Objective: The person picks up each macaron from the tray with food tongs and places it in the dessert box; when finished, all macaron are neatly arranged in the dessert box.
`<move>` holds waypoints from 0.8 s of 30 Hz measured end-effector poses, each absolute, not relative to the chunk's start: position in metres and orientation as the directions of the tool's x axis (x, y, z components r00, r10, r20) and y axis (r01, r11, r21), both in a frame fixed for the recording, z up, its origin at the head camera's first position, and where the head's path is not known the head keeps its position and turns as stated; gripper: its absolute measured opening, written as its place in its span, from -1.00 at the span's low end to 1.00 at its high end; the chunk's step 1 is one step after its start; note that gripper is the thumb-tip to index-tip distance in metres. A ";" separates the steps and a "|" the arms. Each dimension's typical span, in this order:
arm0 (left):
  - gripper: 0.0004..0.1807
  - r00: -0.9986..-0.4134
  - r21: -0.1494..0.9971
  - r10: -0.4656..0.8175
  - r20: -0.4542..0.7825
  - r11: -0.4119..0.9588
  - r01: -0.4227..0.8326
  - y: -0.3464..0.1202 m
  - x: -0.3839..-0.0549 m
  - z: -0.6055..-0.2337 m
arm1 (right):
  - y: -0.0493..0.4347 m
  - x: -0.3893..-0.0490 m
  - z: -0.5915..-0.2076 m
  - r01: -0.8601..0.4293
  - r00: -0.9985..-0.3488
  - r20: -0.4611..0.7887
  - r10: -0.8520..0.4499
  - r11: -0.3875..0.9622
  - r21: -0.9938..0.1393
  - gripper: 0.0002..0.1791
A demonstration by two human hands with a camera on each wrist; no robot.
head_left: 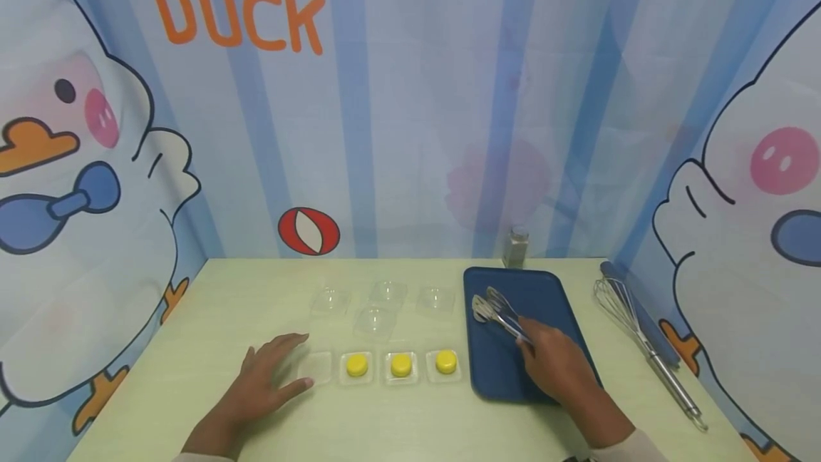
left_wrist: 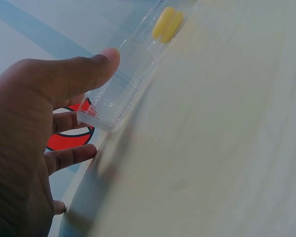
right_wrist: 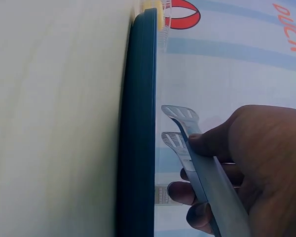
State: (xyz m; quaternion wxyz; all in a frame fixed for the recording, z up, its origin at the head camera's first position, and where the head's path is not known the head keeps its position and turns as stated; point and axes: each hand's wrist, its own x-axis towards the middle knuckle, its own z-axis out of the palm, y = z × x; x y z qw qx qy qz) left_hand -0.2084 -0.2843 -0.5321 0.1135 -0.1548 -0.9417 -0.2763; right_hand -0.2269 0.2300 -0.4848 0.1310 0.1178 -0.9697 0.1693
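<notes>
My right hand [head_left: 556,361] grips metal tongs [head_left: 505,318] above the blue tray [head_left: 490,387]. In the right wrist view the slotted tips of the tongs [right_wrist: 207,182] stand apart with nothing between them. My left hand [head_left: 259,385] spreads its fingers around a clear plastic container base [head_left: 316,368] with nothing in it; whether they touch I cannot tell. To its right, 3 similar bases each hold a yellow macaron, the left one [head_left: 357,365], the middle one [head_left: 401,364] and the right one [head_left: 445,361]. Two rounded shells of a macaron [left_wrist: 167,24] show in the left wrist view.
Several clear plastic lids [head_left: 375,321] lie behind the row of bases. A whisk [head_left: 648,351] and a dark blue bar-like object [head_left: 661,341] lie right of the tray. A small glass jar [head_left: 516,247] stands behind it. Printed curtains surround the table [head_left: 385,426].
</notes>
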 end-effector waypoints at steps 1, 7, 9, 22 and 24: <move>-0.22 -0.928 0.485 0.228 0.295 0.801 0.351 -0.284 -0.208 -0.531 | 0.230 -0.227 -0.485 -0.272 -0.939 0.291 -0.184 0.915 -0.297 -0.52; -0.22 -0.931 0.479 0.226 0.286 0.808 0.343 -0.283 -0.208 -0.529 | 0.231 -0.227 -0.486 -0.268 -0.942 0.282 -0.183 0.915 -0.302 -0.51; -0.23 -0.928 0.476 0.228 0.295 0.807 0.350 -0.282 -0.208 -0.530 | 0.232 -0.228 -0.487 -0.268 -0.943 0.279 -0.183 0.914 -0.305 -0.51; -0.25 -0.922 0.458 0.234 0.309 0.813 0.360 -0.280 -0.203 -0.524 | 0.231 -0.231 -0.492 -0.252 -0.949 0.261 -0.175 0.920 -0.301 -0.51; -0.25 -0.920 0.459 0.234 0.313 0.811 0.362 -0.280 -0.202 -0.524 | 0.231 -0.230 -0.492 -0.252 -0.949 0.262 -0.174 0.919 -0.303 -0.52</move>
